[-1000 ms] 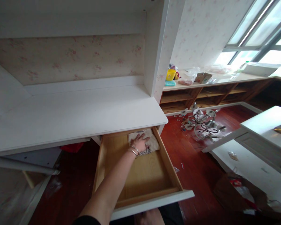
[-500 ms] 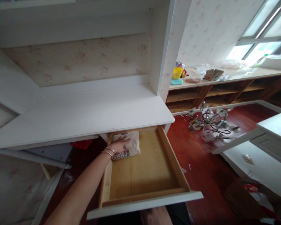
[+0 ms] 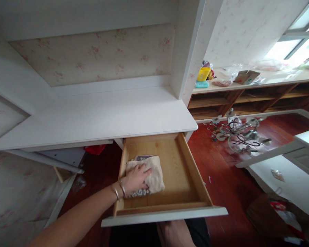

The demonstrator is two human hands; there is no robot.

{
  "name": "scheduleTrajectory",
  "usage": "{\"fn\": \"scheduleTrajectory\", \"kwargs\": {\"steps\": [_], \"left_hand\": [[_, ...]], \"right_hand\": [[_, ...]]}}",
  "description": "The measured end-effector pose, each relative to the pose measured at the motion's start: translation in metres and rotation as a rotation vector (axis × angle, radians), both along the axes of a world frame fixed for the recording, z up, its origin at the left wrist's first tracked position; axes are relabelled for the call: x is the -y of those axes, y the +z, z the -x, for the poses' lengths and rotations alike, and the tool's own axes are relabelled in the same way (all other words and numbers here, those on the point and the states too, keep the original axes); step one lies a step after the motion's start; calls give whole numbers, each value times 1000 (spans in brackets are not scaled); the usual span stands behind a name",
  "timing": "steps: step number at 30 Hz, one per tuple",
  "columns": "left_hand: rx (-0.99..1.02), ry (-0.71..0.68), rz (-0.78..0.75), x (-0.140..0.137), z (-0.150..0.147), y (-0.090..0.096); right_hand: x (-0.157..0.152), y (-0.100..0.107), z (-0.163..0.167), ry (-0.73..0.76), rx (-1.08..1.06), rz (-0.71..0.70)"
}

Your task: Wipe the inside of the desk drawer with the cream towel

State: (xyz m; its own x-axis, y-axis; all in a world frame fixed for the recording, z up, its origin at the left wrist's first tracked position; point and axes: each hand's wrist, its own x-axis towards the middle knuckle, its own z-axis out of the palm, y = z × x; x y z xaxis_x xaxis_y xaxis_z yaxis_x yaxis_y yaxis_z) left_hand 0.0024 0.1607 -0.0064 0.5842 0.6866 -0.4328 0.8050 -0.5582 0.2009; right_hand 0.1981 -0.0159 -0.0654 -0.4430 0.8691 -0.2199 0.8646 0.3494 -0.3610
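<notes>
A white-fronted wooden drawer [image 3: 179, 178] is pulled out from under the white desk top [image 3: 118, 113]. Inside it, against the left side, lies a folded beige cloth [image 3: 156, 173] with a dark patterned edge. My left hand [image 3: 137, 178] presses down on this cloth, fingers bent over it, two bangles on the wrist. Below the drawer front, close to my dark-clothed lap, is my right hand [image 3: 175, 233]; its fingers are mostly hidden by shadow and the drawer.
A metal chandelier [image 3: 243, 132] lies on the red wood floor [image 3: 218, 181] to the right. Beyond it runs a low shelf unit [image 3: 249, 97] with a yellow container [image 3: 203, 73] and plastic bags on top. A white cabinet [image 3: 298, 151] stands at the right.
My left hand has drawn the cloth from the back left of the drawer toward the front. The camera view has shifted slightly.
</notes>
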Motion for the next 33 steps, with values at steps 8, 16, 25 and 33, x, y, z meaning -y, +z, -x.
{"fn": "scheduleTrajectory", "kwargs": {"steps": [8, 16, 25, 33], "left_hand": [[-3, -32, 81, 35, 1, 9], [-32, -44, 16, 31, -45, 8], [15, -215, -166, 39, -157, 9], [24, -167, -101, 28, -161, 2]], "right_hand": [[0, 8, 0, 0, 13, -43], [-1, 4, 4, -38, -50, -60], [-7, 27, -1, -35, -90, -24], [-4, 14, -2, -37, -104, -30]]}}
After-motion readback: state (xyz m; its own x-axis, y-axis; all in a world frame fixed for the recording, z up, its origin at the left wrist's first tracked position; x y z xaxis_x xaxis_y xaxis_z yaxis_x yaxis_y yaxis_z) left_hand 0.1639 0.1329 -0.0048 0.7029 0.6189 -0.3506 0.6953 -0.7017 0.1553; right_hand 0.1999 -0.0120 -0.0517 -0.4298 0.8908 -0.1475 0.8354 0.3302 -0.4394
